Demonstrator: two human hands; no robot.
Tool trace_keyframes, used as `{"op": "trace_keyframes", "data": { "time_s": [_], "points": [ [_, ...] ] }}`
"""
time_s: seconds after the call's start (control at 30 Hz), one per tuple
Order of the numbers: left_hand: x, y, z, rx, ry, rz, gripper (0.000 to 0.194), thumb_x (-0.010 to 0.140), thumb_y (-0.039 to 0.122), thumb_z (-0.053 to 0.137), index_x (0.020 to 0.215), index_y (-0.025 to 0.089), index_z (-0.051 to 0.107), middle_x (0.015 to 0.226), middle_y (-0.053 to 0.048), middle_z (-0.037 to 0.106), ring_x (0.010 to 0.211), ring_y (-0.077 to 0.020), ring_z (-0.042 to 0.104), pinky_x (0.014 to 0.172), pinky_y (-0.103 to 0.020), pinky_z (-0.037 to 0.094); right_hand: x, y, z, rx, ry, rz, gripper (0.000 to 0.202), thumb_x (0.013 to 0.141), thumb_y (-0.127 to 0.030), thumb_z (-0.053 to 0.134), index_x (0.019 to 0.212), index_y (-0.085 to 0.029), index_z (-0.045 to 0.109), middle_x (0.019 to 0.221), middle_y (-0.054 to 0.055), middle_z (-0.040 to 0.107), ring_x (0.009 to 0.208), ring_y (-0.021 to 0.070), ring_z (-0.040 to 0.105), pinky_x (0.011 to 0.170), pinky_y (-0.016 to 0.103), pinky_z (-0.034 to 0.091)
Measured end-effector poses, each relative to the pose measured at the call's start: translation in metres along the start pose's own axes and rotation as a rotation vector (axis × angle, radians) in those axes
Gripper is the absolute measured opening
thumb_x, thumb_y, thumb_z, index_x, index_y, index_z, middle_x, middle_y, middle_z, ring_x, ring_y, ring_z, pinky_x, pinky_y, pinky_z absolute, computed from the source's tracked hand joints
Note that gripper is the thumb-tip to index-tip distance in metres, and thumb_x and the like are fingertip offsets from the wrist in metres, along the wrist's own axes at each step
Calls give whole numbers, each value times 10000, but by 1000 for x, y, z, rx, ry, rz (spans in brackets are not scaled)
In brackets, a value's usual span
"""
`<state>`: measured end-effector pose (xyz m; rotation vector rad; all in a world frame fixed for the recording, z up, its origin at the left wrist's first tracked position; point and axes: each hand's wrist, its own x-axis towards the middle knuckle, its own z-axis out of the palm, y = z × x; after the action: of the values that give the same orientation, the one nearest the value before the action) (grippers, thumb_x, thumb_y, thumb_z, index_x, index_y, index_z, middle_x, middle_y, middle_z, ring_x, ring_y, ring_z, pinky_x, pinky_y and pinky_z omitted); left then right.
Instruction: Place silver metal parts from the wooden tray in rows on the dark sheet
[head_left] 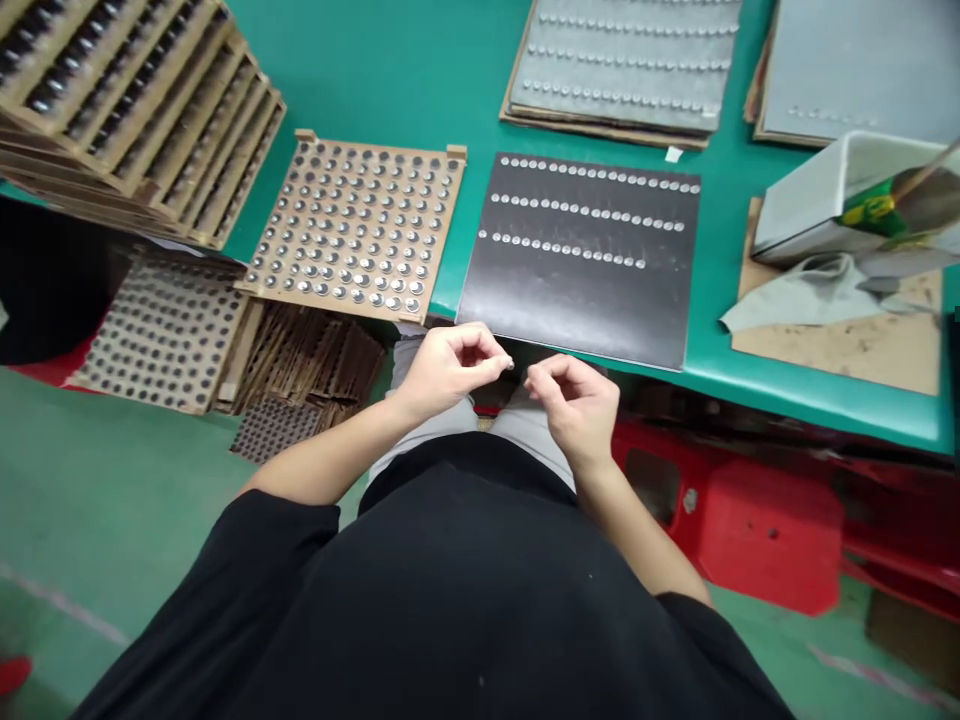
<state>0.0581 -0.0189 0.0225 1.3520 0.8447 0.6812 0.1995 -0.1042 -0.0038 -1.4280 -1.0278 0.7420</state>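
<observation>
My left hand [454, 372] pinches a small shiny metal part [510, 364] between thumb and fingertips, just in front of the table edge. Close to its right, my right hand [576, 400] has thumb and fingertips pressed together; what it holds, if anything, is too small to make out. Beyond them lies a black board [577, 300] with three rows of small round metal parts, its lower part bare. To its left sits a wooden tray [352, 225] filled with rows of round dark pieces with metal centres.
Stacked wooden trays [150, 130] stand at the left. Grey boards [622, 60] with metal parts lie at the back. A white bin [810, 190] and a grey cloth [795, 295] are at the right. Below the table is a red stool [772, 530].
</observation>
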Motion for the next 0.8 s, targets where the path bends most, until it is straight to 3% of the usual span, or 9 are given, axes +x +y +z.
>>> {"op": "trace_keyframes", "data": {
  "time_s": [0.13, 0.27, 0.43, 0.5, 0.6, 0.8],
  "points": [
    [-1, -4, 6, -18, -3, 8, 207, 673, 227, 733, 563, 133, 585, 600, -1, 559, 582, -84, 480, 553, -219, 405, 6, -5, 6, -41, -9, -42, 292, 778, -304, 668, 542, -204, 527, 497, -43, 539, 476, 86, 466, 485, 234, 405],
    [-1, -6, 6, -62, -1, -19, 207, 668, 236, 742, 566, 132, 596, 601, -3, 567, 584, -84, 481, 557, -221, 405, 7, 1, 6, -65, 38, 20, 304, 792, -298, 643, 535, -198, 515, 491, -45, 521, 470, 77, 449, 488, 227, 391],
    [1, -2, -4, -14, -47, -35, 178, 670, 222, 725, 579, 133, 601, 622, -13, 602, 587, -89, 513, 571, -227, 432, 4, 19, -2, -11, 37, 132, 144, 842, -262, 549, 787, -191, 662, 641, -13, 669, 512, 93, 559, 533, 235, 470],
    [9, 4, -14, 56, -103, -35, 145, 661, 202, 711, 579, 132, 613, 623, -18, 616, 584, -92, 531, 575, -229, 440, 2, 26, -9, -36, 34, 92, 125, 773, -172, 550, 728, -195, 665, 688, 2, 693, 589, 116, 618, 568, 248, 497],
    [40, 16, -41, 195, -60, 7, 93, 658, 158, 675, 583, 133, 627, 618, -17, 623, 588, -91, 539, 603, -238, 451, 0, 34, -21, -41, -1, -2, 207, 672, -95, 521, 508, -198, 591, 626, 15, 678, 642, 151, 650, 575, 262, 504],
    [140, 30, -98, 547, 363, 9, 196, 671, 65, 621, 510, 143, 542, 570, -21, 543, 620, -119, 504, 731, -337, 476, -1, 36, -32, 78, -21, 27, 172, 749, -153, 561, 600, -180, 644, 655, 23, 668, 515, 119, 596, 467, 242, 479]
  ]
}}
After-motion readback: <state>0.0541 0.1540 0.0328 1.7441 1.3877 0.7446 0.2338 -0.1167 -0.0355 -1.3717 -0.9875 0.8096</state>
